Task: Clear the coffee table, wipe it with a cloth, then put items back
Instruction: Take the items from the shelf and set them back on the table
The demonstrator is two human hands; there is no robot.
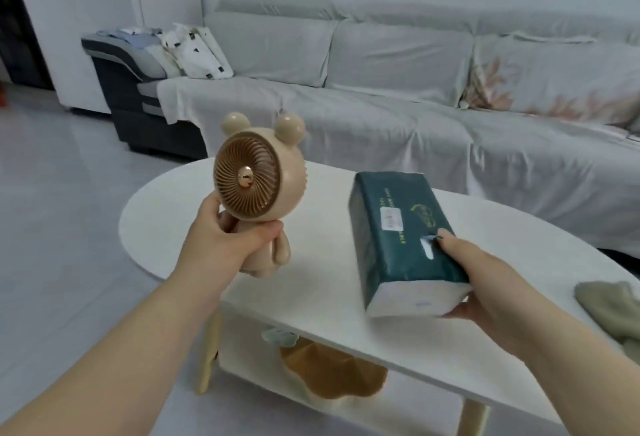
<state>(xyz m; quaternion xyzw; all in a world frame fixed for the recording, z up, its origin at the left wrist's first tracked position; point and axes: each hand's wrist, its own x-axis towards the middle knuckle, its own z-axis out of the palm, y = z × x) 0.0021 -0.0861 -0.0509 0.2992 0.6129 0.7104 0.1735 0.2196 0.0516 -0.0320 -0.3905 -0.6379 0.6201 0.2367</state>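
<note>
My left hand [232,231] grips a beige bear-shaped fan [252,182] by its body, holding it upright above the left part of the white oval coffee table [322,262]. My right hand [485,283] holds a dark green tissue pack [401,234] by its near end, thumb on top, fingers under the white end face. The pack hangs tilted just over the table's middle. A grey-green cloth [613,307] lies on the table at the right edge of view.
A sofa with a pale cover [381,116] runs behind the table. Pillows and folded laundry [194,51] sit on its left arm. Under the tabletop, a brown plush item [332,373] lies on a lower shelf. A white fridge [76,19] stands far left, with tiled floor around.
</note>
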